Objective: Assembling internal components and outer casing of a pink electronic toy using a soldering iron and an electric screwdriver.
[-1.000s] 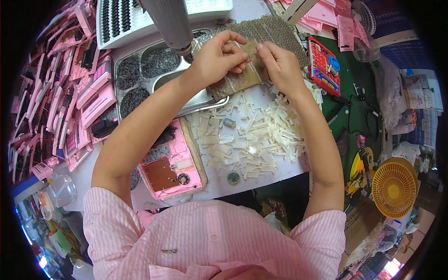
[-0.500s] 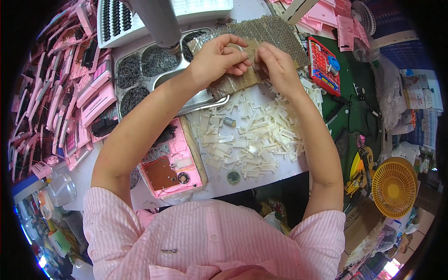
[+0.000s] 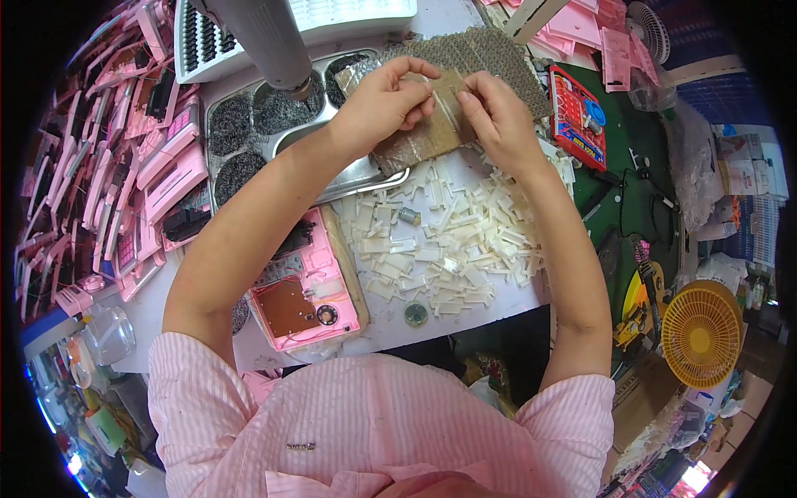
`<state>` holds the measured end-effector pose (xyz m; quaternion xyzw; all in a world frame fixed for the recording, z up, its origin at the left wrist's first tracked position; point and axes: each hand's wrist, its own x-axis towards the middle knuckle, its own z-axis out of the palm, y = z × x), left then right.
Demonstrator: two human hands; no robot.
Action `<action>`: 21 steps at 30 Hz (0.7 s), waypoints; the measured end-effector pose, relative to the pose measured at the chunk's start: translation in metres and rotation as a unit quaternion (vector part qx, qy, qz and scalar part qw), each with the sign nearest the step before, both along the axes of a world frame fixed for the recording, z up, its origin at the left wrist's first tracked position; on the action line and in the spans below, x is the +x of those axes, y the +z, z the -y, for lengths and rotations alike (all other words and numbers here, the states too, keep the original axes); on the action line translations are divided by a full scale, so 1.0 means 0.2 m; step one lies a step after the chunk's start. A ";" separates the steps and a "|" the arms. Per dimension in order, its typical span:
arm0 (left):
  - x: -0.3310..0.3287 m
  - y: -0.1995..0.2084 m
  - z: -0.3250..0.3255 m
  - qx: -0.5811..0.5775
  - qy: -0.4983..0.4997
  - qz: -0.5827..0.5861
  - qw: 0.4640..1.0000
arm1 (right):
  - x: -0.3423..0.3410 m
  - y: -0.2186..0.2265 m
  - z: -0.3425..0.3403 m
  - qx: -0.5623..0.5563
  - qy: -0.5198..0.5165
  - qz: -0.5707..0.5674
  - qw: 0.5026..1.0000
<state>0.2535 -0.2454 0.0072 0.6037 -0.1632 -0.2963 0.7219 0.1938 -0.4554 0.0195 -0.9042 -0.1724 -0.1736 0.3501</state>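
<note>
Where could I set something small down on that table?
Bare white tabletop shows between the open pink casing and the round disc, by the near edge, and farther, between the white tray and the brown sheet. It's crowded beneath the left hand and right hand, across the heap of white plastic pieces, and among the pink housings at left.

A white-topped bench (image 3: 379, 325) adjoins a green surface (image 3: 638, 217) at right; dark-blue panelling (image 3: 701, 37), perhaps a wall, stands beyond; bright light (image 3: 75, 466) glares lower left.
</note>
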 end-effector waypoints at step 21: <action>0.06 0.05 -0.18 0.291 -0.013 0.594 0.750 | -0.09 0.05 0.04 -0.165 -0.029 0.014 0.986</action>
